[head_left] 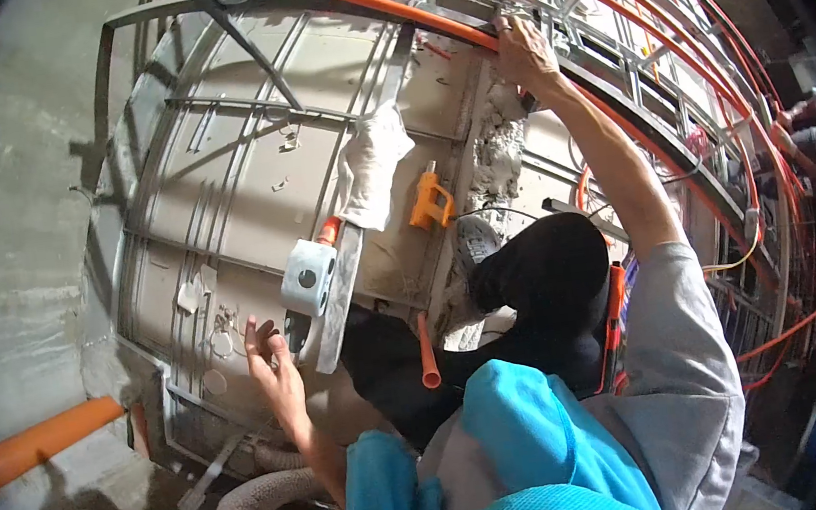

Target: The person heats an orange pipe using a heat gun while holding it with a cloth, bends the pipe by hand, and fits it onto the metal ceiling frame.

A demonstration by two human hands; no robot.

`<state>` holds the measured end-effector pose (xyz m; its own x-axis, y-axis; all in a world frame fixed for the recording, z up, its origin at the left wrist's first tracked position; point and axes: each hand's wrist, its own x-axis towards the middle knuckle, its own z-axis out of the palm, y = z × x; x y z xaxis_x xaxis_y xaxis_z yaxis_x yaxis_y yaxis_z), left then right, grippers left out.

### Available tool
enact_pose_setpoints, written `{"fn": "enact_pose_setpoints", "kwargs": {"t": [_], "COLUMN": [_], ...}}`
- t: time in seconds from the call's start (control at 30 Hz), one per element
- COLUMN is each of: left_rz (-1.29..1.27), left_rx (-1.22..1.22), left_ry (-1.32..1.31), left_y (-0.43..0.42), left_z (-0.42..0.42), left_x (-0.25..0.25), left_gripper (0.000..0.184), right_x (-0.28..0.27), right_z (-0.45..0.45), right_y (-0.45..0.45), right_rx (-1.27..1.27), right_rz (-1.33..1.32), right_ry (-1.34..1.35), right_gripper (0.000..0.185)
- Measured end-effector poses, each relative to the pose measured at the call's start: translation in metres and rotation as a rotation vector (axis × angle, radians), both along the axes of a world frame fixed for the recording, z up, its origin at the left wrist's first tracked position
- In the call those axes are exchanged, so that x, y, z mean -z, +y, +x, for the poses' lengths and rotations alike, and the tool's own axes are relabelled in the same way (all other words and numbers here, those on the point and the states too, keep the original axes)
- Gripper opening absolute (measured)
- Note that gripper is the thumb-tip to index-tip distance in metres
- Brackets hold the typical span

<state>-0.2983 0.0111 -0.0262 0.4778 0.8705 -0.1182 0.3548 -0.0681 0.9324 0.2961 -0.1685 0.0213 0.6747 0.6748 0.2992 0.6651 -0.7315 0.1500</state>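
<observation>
"What's carrying all that stuff?"

"Pale panels (262, 211), crossed by a grid of thin metal rails (261, 111)."

"And the orange tool (423, 201)?"

"Lying on a panel, just beside that rough, crumbly ledge (496, 144)."

"What's under the white cloth (375, 163)?"

"It covers the middle of a long metal bar (344, 308) stretched over the panels. There's a pale box (293, 270) near the bar's lower end; from here I can't tell whether it rests on the bar or against it."

"Anything smaller?"

"White scraps (289, 138) scattered among the rails, and more pale bits (193, 295) lower left."
</observation>
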Motion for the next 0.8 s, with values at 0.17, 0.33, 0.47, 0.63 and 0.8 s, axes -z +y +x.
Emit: {"fn": "enact_pose_setpoints", "kwargs": {"t": [0.17, 0.33, 0.47, 0.63, 0.8], "left_rz": [-0.142, -0.238, -0.185, -0.277, -0.297], "left_rx": [-0.077, -0.2, -0.191, -0.418, -0.231], "left_ry": [-0.179, -0.291, -0.239, -0.262, 0.066], "left_y": [-0.003, -0.004, -0.017, -0.064, -0.118], "left_z": [0.001, 0.006, 0.015, 0.003, -0.04], "left_x": [0.023, 0.03, 0.002, 0.016, 0.021], "left_gripper": [0.066, 0.079, 0.077, 0.067, 0.033], "right_x": [0.014, 0.029, 0.022, 0.045, 0.067], "right_z": [0.017, 0.037, 0.013, 0.052, 0.076], "right_y": [-0.001, -0.004, -0.02, -0.005, -0.009], "right_rx": [-0.008, -0.004, -0.634, -0.002, -0.146], "right_rz": [0.012, -0.02, 0.338, 0.265, 0.163], "right_ry": [-0.017, -0.032, -0.032, 0.237, 0.098], "right_gripper": [0.067, 0.05, 0.065, 0.079, 0.081]}}
